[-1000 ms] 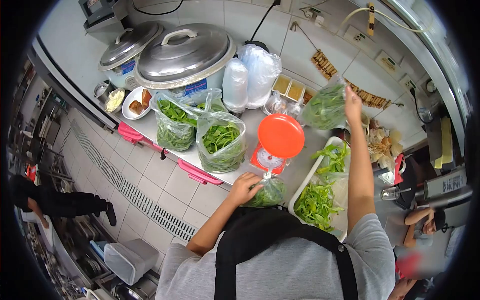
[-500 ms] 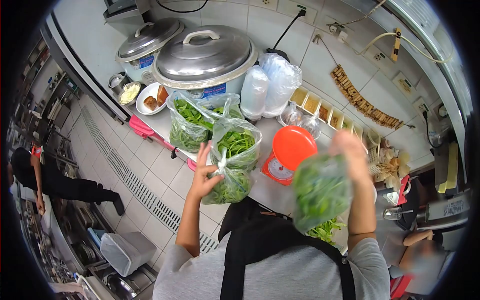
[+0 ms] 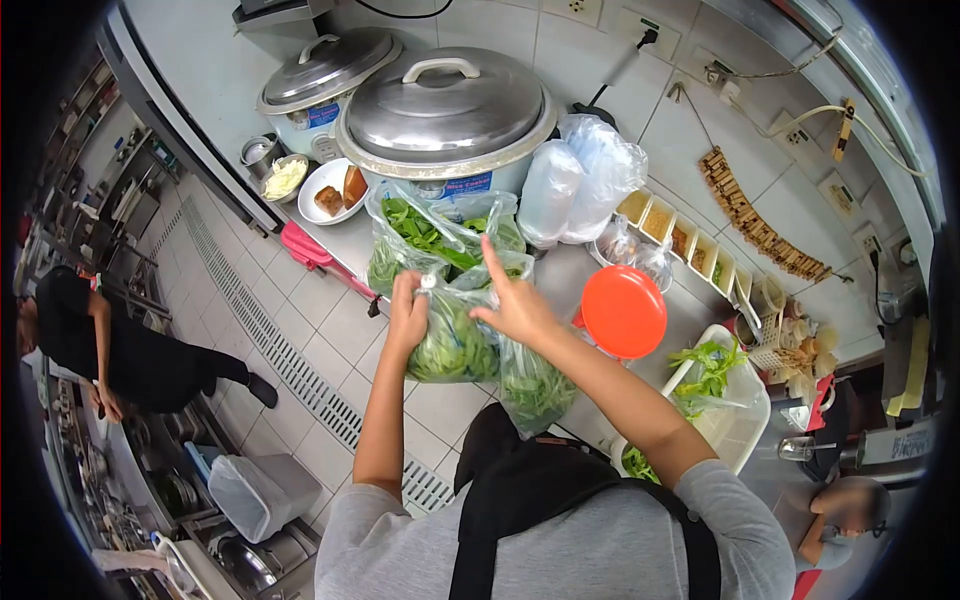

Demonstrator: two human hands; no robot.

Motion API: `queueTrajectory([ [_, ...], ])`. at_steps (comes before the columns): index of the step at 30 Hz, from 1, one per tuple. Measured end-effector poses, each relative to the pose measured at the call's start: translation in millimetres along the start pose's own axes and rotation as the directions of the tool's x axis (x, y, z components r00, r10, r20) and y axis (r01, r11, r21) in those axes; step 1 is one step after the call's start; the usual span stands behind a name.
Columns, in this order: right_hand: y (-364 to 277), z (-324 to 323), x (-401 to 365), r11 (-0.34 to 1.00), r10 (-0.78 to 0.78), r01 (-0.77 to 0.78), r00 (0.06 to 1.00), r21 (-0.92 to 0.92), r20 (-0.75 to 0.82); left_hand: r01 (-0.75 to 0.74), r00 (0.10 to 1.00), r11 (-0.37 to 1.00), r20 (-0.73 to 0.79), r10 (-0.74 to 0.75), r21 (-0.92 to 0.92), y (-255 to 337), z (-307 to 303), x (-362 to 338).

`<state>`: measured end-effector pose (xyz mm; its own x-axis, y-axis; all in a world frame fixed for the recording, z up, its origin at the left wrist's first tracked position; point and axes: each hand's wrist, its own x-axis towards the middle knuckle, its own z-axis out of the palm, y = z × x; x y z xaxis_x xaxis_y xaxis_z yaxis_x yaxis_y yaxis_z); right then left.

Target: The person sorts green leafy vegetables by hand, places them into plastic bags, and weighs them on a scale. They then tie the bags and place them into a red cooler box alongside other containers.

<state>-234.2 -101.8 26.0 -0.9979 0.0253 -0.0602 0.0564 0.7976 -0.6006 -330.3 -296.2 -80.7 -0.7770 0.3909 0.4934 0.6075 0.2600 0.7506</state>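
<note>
My left hand (image 3: pixel 406 316) is closed at the side of a clear plastic bag of leafy greens (image 3: pixel 455 345), its fingers against the bunched, knotted top. My right hand (image 3: pixel 518 308) is over the bag's right side, index finger and thumb stretched apart; its other fingers are partly hidden. Below my right wrist is a second bag of greens (image 3: pixel 540 388), partly covered by the forearm. Behind both hands stand more open bags of greens (image 3: pixel 425 228). To the right is a scale with a round red pan (image 3: pixel 623 312), its dial hidden.
Two lidded rice cookers (image 3: pixel 445 110) stand at the back, beside wrapped white bags (image 3: pixel 575 180). A row of seasoning trays (image 3: pixel 680 238) runs along the wall. A white basin (image 3: pixel 735 425) with loose greens is at right. Other people (image 3: pixel 120 345) are left and right.
My right hand has moved left from over the scale to the bags beside my left hand, and its fingers are now spread. The knotted bag sits higher in view, and greens in the basin are uncovered.
</note>
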Motion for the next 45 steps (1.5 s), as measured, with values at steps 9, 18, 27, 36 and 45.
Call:
queueTrajectory([
  [9, 34.3, 17.9, 44.6, 0.989, 0.097, -0.113, 0.983, -0.092, -0.158, 0.387, 0.916, 0.892, -0.207, -0.344, 0.232, -11.2, -7.5, 35.4],
  [18, 23.9, 3.3, -15.4, 0.855, -0.166, 0.321, 0.913, 0.407, -0.372, 0.359, 0.912, 0.682, 0.084, -0.401, -0.637, -48.1, -56.3, 10.0],
  [27, -42.2, -130.4, -154.1, 0.641, -0.187, 0.664, 0.622, 0.385, -0.760, 0.449, 0.892, 0.499, 0.400, -0.209, -0.741, 119.3, 31.0, 33.5],
  [36, -101.6, -99.5, -433.5, 0.907, -0.260, 0.393, 0.236, -0.153, -0.936, 0.761, 0.532, 0.190, 0.764, 0.366, -0.621, 274.7, 148.1, -58.8],
  [45, -212.9, 91.8, -666.3, 0.836, 0.373, -0.315, -0.272, 0.448, -0.887, 0.998, -0.026, 0.051, 0.585, 0.811, -0.027, 454.6, 162.4, -285.9],
])
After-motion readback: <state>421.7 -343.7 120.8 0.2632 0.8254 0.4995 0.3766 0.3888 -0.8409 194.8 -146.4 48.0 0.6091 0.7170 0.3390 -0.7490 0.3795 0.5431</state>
